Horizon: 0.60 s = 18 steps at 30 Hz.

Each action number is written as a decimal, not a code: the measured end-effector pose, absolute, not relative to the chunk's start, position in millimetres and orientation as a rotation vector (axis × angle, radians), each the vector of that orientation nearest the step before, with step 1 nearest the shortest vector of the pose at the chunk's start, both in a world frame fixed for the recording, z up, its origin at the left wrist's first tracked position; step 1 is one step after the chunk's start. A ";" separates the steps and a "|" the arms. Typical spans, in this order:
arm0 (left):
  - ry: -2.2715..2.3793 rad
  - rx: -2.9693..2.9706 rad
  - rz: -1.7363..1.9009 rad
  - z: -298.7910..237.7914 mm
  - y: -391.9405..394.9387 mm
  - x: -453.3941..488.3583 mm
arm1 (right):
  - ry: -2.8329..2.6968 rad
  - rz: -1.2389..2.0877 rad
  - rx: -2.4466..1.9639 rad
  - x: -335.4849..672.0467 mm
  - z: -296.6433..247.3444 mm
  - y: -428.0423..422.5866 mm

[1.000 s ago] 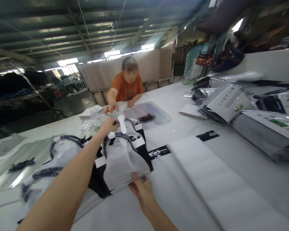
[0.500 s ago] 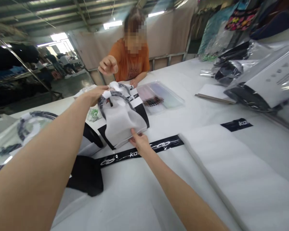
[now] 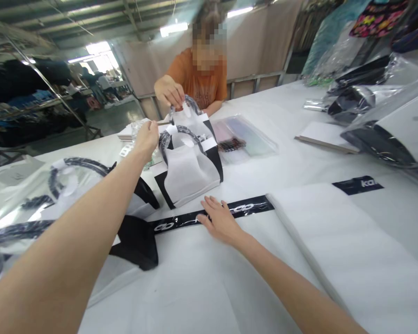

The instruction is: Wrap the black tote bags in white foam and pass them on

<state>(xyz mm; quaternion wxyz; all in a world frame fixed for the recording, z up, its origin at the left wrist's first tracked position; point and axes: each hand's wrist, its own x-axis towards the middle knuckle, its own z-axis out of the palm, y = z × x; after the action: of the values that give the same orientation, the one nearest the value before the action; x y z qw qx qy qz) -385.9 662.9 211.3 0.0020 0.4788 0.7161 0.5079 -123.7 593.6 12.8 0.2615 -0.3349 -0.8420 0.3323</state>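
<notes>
A black-and-white bag (image 3: 190, 174), wrapped in white foam sheet, stands on the white table (image 3: 282, 162). My left hand (image 3: 146, 138) reaches out beside its near handle, fingers curled with a thin dark piece sticking out of them toward the bag. My right hand (image 3: 220, 221) lies flat on the table just in front of the bag, fingers stretched out over a black logo strap (image 3: 251, 207). A person in an orange shirt (image 3: 198, 83) across the table grips the bag's far handle with one hand (image 3: 170, 93).
More wrapped bags with dark handles (image 3: 76, 178) lie at the left. A clear plastic pouch (image 3: 251, 139) sits behind the bag. A stack of white foam sheets (image 3: 334, 241) covers the right front. Packed bags in plastic (image 3: 386, 134) pile at the far right.
My right hand has let go of the bag's lower edge and now rests flat on the table. The other person has taken hold of the far handle. The bag has moved away from me.
</notes>
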 end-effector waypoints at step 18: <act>2.545 1.678 1.323 288.7 383.8 -366.2 | -2.840 0.631 -0.760 -151.3 28.9 561.3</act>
<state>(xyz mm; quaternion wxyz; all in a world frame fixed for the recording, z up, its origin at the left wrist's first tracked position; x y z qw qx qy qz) -366.2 383.8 288.7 -0.0906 0.5029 0.7626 0.3966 -151.3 561.3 28.9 0.0671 -0.2520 -0.9424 0.2095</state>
